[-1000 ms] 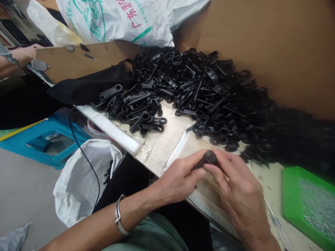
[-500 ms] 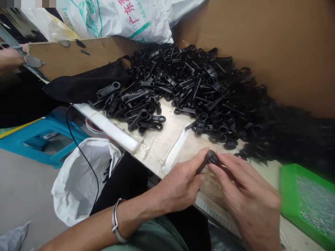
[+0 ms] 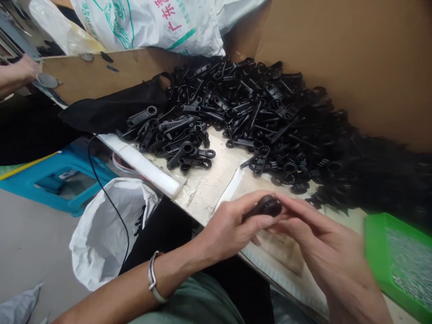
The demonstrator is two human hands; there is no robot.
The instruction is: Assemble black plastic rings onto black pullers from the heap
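Note:
Between my two hands, above the front of the worktable, is a black plastic handle part (image 3: 269, 206) with a rounded end facing right. My left hand (image 3: 232, 225) pinches it between thumb and fingers. My right hand (image 3: 320, 243) meets its rounded end with closed fingertips; whether a small piece sits in them is hidden. Behind my hands lies a large heap of similar black plastic parts (image 3: 256, 112), many with a ring-shaped end. A smaller cluster of these parts (image 3: 178, 144) lies to the left.
A green bin (image 3: 376, 238) of small metallic pieces stands at the right. White sack (image 3: 87, 238) hangs open below the table's left edge, near a blue stool (image 3: 20, 184). Cardboard (image 3: 337, 54) walls the back. Another person's hand (image 3: 20, 74) is at far left.
The black handle part has turned and tilted in my left hand, its rounded end now facing differently. My right fingertips have moved in closer around that end. The other person's hand has shifted slightly.

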